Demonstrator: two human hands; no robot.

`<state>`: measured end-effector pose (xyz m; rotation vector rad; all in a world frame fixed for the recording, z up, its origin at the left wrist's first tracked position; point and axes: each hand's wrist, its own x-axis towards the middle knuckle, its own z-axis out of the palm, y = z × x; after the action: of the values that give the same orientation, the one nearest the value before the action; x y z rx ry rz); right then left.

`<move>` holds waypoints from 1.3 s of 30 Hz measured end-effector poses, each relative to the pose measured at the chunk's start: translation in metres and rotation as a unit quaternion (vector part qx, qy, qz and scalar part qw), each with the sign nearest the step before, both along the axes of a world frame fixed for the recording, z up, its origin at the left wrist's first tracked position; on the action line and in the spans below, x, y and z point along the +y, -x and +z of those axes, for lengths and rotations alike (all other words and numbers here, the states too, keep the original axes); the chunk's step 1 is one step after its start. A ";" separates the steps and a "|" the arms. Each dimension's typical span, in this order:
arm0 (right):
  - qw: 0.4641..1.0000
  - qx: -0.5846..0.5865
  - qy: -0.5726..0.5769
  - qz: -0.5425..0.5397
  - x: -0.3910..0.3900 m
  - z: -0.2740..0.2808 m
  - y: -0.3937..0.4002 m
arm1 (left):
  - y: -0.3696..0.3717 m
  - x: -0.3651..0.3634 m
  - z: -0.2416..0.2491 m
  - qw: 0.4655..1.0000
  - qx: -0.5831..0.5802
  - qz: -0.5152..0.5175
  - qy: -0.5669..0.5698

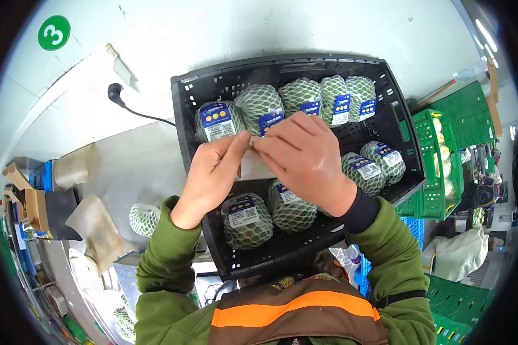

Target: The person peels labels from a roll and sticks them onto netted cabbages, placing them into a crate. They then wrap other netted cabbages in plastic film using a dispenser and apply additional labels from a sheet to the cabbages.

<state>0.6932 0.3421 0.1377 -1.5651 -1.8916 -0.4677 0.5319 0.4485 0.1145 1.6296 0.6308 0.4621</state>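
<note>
Both my hands meet over the middle of a black plastic crate (282, 59). My left hand (216, 169) is closed, thumb against fingers, and my right hand (308, 158) is closed with its fingertips touching the left's. A small pale piece (254, 168) shows just beneath the fingertips; what exactly they pinch is too small to make out. Around the hands, two rows of round green produce in white foam nets fill parts of the crate. A back-row net-wrapped one (259, 106) and a front-row net-wrapped one (246, 221) carry blue and white labels.
A metal work surface (132, 155) lies to the left, with a loose net-wrapped item (144, 219) near my left sleeve. A black plug (115, 92) and cable lie behind. Green crates (443, 167) with pale produce stand at the right.
</note>
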 end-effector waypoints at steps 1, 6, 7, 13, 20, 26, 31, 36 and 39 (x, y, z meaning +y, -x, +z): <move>1.000 -0.001 0.002 0.003 -0.002 0.001 0.002 | 0.000 0.001 -0.001 1.000 0.015 -0.004 0.015; 0.917 0.389 0.079 0.034 -0.007 0.016 -0.009 | 0.009 -0.004 0.003 0.998 -0.006 0.018 -0.057; 0.825 0.548 0.123 -0.051 0.000 0.023 -0.018 | 0.013 -0.007 0.005 0.992 -0.011 0.005 -0.124; 0.609 0.714 0.345 -0.008 0.092 -0.033 -0.032 | 0.029 -0.013 0.003 0.964 -0.066 -0.181 -0.184; 0.623 0.630 0.424 -0.189 0.169 -0.051 -0.009 | 0.034 -0.015 -0.008 0.953 -0.100 -0.177 -0.226; 0.672 0.563 0.443 -0.185 0.179 -0.056 -0.005 | 0.035 -0.013 -0.013 0.946 -0.124 -0.177 -0.242; 0.752 0.451 0.462 -0.137 0.185 -0.063 -0.006 | 0.036 -0.014 -0.011 0.944 -0.121 -0.179 -0.248; 0.898 -0.020 0.438 -0.049 0.181 -0.067 -0.010 | 0.036 -0.014 -0.011 0.946 -0.130 -0.177 -0.240; 0.872 0.151 0.442 -0.148 0.165 -0.058 -0.006 | 0.038 -0.012 -0.009 0.952 -0.116 -0.184 -0.216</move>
<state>0.6991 0.5070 0.0796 -2.3451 -1.6875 0.6097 0.4939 0.4361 0.1055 2.0150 0.0379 0.5274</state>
